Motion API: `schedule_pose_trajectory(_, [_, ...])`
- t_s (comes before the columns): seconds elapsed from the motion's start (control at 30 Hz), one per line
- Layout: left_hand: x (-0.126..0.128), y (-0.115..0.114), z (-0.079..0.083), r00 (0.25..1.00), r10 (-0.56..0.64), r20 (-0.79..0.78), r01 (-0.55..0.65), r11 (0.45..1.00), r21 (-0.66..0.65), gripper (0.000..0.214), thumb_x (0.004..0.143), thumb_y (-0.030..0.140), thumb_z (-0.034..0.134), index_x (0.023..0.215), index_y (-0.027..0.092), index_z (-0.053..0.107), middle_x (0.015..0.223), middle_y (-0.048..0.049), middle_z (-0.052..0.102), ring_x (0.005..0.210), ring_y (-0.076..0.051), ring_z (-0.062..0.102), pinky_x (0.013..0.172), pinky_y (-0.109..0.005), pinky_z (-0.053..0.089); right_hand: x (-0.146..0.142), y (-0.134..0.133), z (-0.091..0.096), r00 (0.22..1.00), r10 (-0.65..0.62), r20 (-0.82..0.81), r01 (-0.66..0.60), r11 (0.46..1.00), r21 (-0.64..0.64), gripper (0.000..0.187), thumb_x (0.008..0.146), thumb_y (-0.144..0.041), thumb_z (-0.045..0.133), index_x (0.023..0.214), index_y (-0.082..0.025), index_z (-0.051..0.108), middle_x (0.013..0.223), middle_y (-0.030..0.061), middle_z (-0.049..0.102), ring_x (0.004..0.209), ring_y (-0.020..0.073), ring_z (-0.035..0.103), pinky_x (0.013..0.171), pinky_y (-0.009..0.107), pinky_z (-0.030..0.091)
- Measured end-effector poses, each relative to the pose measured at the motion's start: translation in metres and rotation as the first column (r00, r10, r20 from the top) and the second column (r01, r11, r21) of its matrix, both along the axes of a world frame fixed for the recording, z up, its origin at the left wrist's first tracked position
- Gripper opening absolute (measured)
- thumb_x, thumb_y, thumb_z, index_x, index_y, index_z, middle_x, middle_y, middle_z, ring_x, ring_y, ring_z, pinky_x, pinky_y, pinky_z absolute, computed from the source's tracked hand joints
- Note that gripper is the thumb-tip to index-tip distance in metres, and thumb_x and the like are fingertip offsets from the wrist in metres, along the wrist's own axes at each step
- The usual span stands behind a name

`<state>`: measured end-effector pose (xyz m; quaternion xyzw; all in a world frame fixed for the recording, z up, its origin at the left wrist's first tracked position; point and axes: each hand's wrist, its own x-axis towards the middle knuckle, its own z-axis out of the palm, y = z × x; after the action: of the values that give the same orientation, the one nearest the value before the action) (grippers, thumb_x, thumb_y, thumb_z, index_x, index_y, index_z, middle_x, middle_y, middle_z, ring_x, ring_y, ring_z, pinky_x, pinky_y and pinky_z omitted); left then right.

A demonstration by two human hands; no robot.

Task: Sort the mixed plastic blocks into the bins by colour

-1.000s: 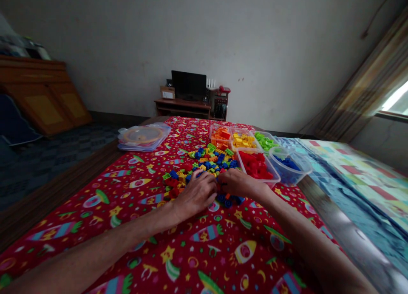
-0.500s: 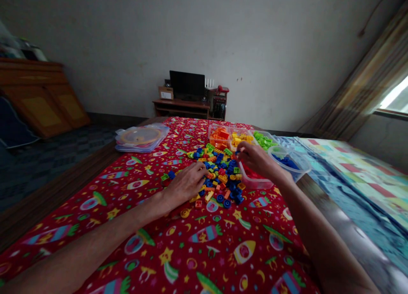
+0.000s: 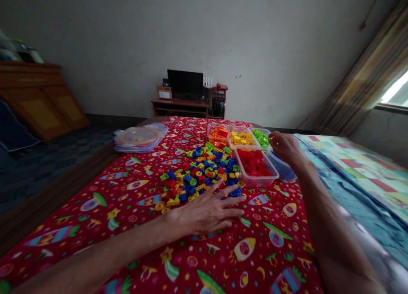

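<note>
A heap of mixed coloured toy bricks [image 3: 204,173] lies on the red patterned cloth [image 3: 204,251]. My left hand [image 3: 208,209] rests flat on the cloth just in front of the heap, fingers stretched out toward its near edge. My right hand [image 3: 285,146] is curled over the tub of blue bricks [image 3: 283,168] at the right; what its fingers hold is hidden. Beside that tub sit clear tubs of red bricks [image 3: 254,164], green bricks [image 3: 262,137], yellow bricks [image 3: 241,137] and orange bricks [image 3: 219,135].
Stacked clear lids [image 3: 140,137] lie at the cloth's far left. A pale checked cover [image 3: 357,166] spreads to the right. Against the back wall stands a low desk [image 3: 185,107] with a dark screen. A wooden cabinet [image 3: 41,98] stands at the left.
My right hand went from the heap over the red tub to the blue tub. My left hand drew back from the heap and now lies flat in front of it.
</note>
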<state>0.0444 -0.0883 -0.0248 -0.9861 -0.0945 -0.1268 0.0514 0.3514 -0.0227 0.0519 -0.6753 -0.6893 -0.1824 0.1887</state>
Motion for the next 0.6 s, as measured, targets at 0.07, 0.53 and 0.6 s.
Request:
schedule_pose_trajectory(0.07, [0.003, 0.005, -0.005, 0.998, 0.052, -0.018, -0.052, 0.998, 0.036, 0.031, 0.094, 0.037, 0.043, 0.123, 0.033, 0.054, 0.143, 0.0036, 0.044, 0.14, -0.024, 0.023, 0.115, -0.047, 0.017, -0.024, -0.001, 0.004, 0.996, 0.088, -0.015, -0.088, 0.996, -0.031, 0.03, 0.087, -0.021, 0.042, 0.106, -0.016, 0.064, 0.085, 0.0103, 0.069, 0.069, 0.0171, 0.057, 0.059, 0.026, 0.033])
schedule_pose_trajectory(0.53, [-0.029, 0.063, -0.004, 0.872, 0.451, 0.19, -0.425, 0.891, -0.163, 0.016, 0.087, 0.022, 0.05, 0.101, 0.019, 0.057, 0.099, -0.0053, 0.063, 0.091, -0.019, 0.06, 0.08, -0.031, 0.049, -0.124, -0.032, -0.012, 0.873, 0.483, 0.072, -0.409, 0.804, -0.432, 0.022, 0.088, -0.013, 0.043, 0.097, -0.016, 0.063, 0.074, 0.0036, 0.063, 0.058, 0.0085, 0.046, 0.053, 0.023, 0.025])
schedule_pose_trajectory(0.6, [-0.033, 0.074, -0.004, 0.853, 0.476, 0.215, -0.428, 0.873, -0.235, 0.015, 0.084, 0.014, 0.049, 0.093, 0.019, 0.06, 0.092, -0.0035, 0.064, 0.084, -0.017, 0.062, 0.075, -0.028, 0.049, -0.133, -0.034, -0.022, 0.864, 0.496, 0.086, -0.407, 0.788, -0.462, 0.024, 0.088, -0.014, 0.044, 0.105, -0.017, 0.062, 0.081, 0.0064, 0.065, 0.065, 0.011, 0.053, 0.056, 0.022, 0.031])
